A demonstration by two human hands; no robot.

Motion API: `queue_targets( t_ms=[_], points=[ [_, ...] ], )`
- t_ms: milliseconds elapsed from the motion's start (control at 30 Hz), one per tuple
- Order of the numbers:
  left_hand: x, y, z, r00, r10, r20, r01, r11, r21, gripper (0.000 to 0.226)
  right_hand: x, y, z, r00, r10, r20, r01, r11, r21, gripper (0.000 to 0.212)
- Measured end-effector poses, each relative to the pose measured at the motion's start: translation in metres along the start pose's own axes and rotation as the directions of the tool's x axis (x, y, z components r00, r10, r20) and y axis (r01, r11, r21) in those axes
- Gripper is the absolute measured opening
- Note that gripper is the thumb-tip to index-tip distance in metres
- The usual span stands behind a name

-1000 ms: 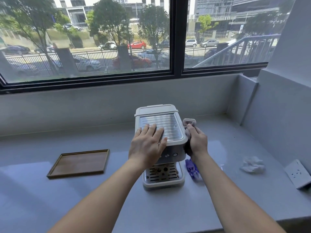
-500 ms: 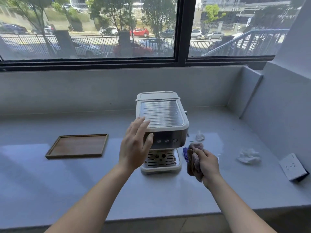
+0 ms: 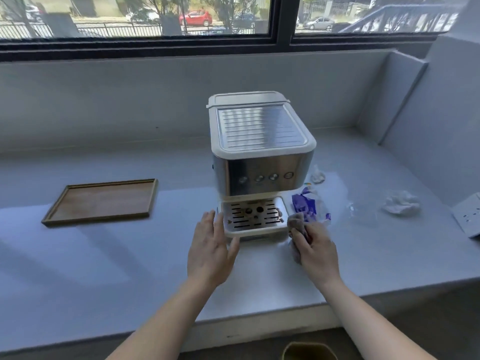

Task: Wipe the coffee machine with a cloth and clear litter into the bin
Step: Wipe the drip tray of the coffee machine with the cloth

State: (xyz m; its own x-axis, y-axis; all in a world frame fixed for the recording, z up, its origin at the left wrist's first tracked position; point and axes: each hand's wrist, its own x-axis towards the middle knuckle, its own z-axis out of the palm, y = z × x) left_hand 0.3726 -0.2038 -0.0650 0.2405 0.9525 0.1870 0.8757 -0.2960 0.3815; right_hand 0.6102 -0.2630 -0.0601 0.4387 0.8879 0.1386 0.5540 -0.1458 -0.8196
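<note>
Facing the pale surface [image 3: 130,255], we have the coffee machine [image 3: 262,162] standing upright at its middle, front turned toward us. The rim of the bin [image 3: 309,350] shows below the surface's near edge, between our forearms. The machine's drip tray [image 3: 253,216] runs left to right. Our left hand [image 3: 210,253] lies flat with straight fingers just beside the tray's left corner, holding nothing. Our right hand [image 3: 318,252] grips the bunched cloth [image 3: 296,223] at the right corner; whether cloth meets tray we cannot tell. The tray lies just ahead and left of that hand, so we judge it does the wiping. A blue wrapper [image 3: 304,203] and crumpled tissue [image 3: 401,205] lie farther right.
</note>
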Motion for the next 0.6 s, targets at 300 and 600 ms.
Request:
queue_targets(
  t_ms=[300,600],
  points=[
    [0.006,-0.012,0.058,0.998,-0.063,-0.011,0.062,0.995,-0.073,0.092,-0.015,0.035,0.014,0.951,-0.302,0.060,0.284,0.786,-0.550,0.044],
    [0.009,-0.005,0.047,0.982,-0.186,-0.033,0.177,0.967,-0.183,0.085,0.039,0.002,0.014,0.931,-0.365,-0.015,0.360,0.909,0.208,0.017]
  ],
)
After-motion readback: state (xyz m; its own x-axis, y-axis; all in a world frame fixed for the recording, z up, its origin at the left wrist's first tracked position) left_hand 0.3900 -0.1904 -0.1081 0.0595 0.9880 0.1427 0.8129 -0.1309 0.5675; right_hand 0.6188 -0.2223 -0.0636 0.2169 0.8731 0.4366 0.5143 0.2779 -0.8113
